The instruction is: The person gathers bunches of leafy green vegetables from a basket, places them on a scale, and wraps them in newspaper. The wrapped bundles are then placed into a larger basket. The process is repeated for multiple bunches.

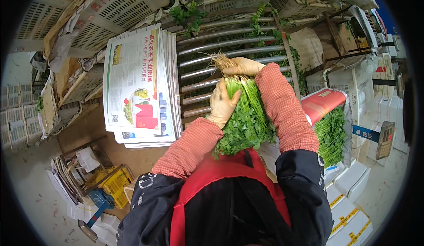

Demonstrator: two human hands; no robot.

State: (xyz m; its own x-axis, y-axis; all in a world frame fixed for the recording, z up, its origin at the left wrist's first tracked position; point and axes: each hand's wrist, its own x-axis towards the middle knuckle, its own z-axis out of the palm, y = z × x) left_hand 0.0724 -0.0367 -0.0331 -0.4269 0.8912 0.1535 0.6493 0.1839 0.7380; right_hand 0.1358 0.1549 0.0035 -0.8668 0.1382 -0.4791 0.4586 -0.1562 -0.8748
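A large bunch of cilantro [246, 120] lies in front of my body, its roots pointing away from me and its leaves resting near my red apron [212, 176]. My left hand [223, 103], in a thin stained glove, is against the left side of the stems. My right hand [245, 66], gloved too, is wrapped over the root end, with tan roots [221, 61] sticking out past its fingers. Under and beyond the bunch is a rack of metal bars [195, 72]. A thick stack of newspapers [132, 80] lies left of the bars.
Plastic crates [122, 9] stand along the far side. Loose cilantro sprigs [188, 16] lie on the far bars. At right, a crate holds more cilantro [331, 136] beside red printed paper [323, 103]. Foam boxes [351, 222], a scale display [385, 140] and a yellow crate [114, 186] stand lower down.
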